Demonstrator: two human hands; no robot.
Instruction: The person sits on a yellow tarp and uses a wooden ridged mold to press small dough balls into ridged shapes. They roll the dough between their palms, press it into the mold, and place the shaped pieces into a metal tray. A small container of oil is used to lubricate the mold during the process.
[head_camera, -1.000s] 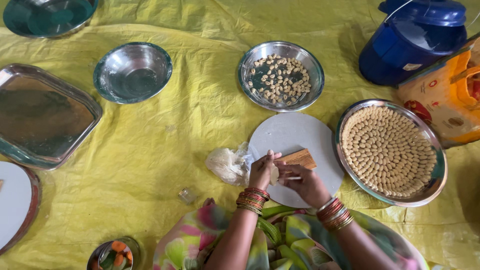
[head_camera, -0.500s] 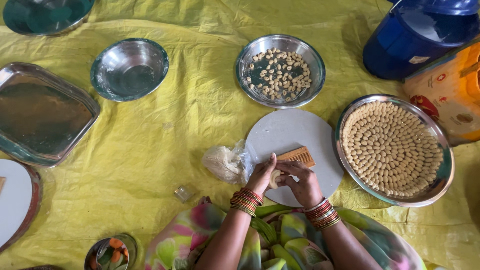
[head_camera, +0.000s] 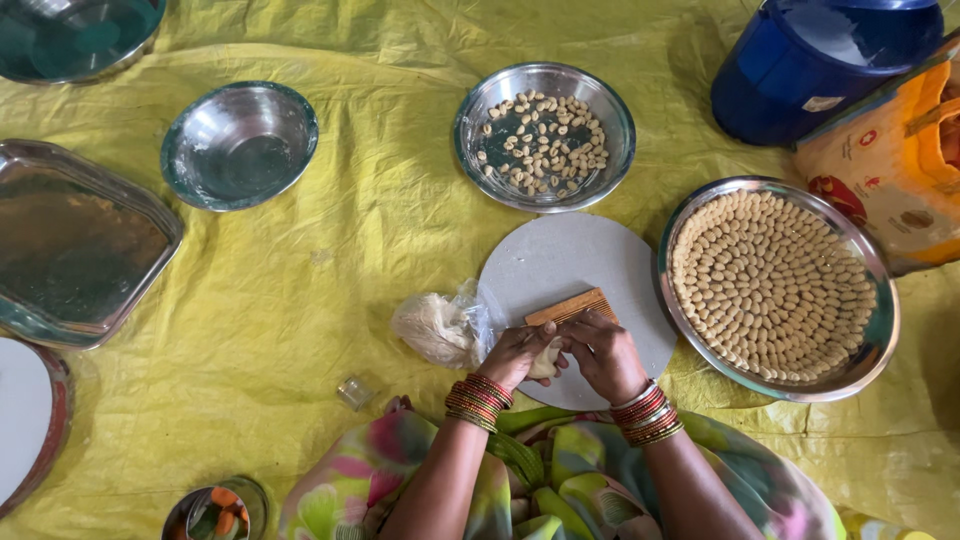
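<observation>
Both hands meet over the near edge of a round grey board (head_camera: 560, 260). My left hand (head_camera: 518, 352) and my right hand (head_camera: 603, 352) pinch a small lump of pale dough (head_camera: 545, 362) between their fingertips. A ridged wooden comb (head_camera: 568, 305) lies on the board just beyond the fingers. To the left of my left hand sits a clear plastic bag of dough (head_camera: 435, 326). A steel plate (head_camera: 868, 345) at the right is packed with several rows of shaped dough pieces. A steel bowl (head_camera: 483, 105) beyond the board holds loose shaped pieces.
A yellow sheet (head_camera: 330, 260) covers the floor. An empty steel bowl (head_camera: 240, 145) and a rectangular steel tray (head_camera: 75, 245) lie at the left. A blue lidded container (head_camera: 820, 65) and an orange bag (head_camera: 900, 150) stand at the far right. A tiny glass (head_camera: 354, 392) sits near my left wrist.
The view has shifted slightly. My hands stay together at the board's near edge, working the dough lump; the comb is now more exposed beyond the fingers.
</observation>
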